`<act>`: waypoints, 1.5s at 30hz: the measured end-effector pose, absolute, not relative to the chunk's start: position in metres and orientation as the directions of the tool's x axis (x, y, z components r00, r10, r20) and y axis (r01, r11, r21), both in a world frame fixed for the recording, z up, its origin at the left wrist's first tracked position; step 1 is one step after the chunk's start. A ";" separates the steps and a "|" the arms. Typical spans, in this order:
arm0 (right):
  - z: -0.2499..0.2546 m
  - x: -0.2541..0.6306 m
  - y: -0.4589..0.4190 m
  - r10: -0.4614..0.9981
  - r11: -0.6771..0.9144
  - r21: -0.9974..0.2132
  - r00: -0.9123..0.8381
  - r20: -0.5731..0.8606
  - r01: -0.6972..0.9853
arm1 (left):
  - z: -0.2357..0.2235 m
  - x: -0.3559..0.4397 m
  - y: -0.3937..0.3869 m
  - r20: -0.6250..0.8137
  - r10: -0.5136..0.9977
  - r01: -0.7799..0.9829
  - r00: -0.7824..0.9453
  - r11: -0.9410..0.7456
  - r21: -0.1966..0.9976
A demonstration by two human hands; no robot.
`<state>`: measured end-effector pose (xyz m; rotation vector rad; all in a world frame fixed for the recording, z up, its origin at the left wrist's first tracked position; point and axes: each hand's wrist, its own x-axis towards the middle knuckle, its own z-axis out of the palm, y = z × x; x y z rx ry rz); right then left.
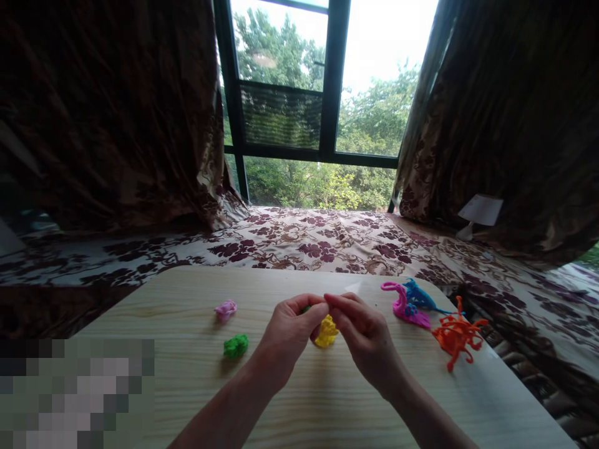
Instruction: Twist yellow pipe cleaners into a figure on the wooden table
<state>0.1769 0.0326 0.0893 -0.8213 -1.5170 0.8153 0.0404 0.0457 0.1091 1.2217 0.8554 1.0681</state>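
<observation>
Both my hands meet in the middle above the table, fingertips together. My left hand (292, 330) is closed, and a small bit of green modelling clay (306, 308) shows between its thumb and forefinger. My right hand (367, 327) pinches at the left thumb tip; what lies in that pinch is too small to make out. Just below the fingers is a lumpy yellow clay piece (326, 332), partly hidden. A left finger seems to touch it, but whether it is held or standing I cannot tell.
On the pale wooden table (187, 386), a pink clay lump (225, 310) and a green clay lump (235, 345) lie at left. Magenta (402, 305), blue (418, 294) and spiky orange (459, 333) clay figures stand at right. A white lamp (481, 209) is beyond.
</observation>
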 end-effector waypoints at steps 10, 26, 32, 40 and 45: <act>0.099 0.183 0.033 0.794 0.583 -0.753 -0.019 0.608 0.305 | 0.111 0.044 0.046 0.046 0.938 -0.073 0.342 -0.022 0.997; 0.073 0.185 0.049 0.861 0.485 -0.791 -0.043 0.507 0.372 | 0.069 0.010 0.076 -0.234 0.928 0.206 0.291 0.178 0.962; 0.074 0.185 0.047 0.854 0.494 -0.787 -0.036 0.519 0.370 | 0.075 0.012 0.070 -0.341 0.864 0.106 0.370 0.325 0.940; 0.073 0.189 0.051 0.886 0.443 -0.851 0.008 0.464 0.283 | 0.074 0.016 0.071 -0.308 0.818 -0.139 0.486 0.420 0.897; 0.078 0.197 0.055 0.929 0.359 -0.933 0.088 0.360 0.034 | 0.085 0.014 0.070 -0.303 0.821 -0.293 0.483 0.478 0.828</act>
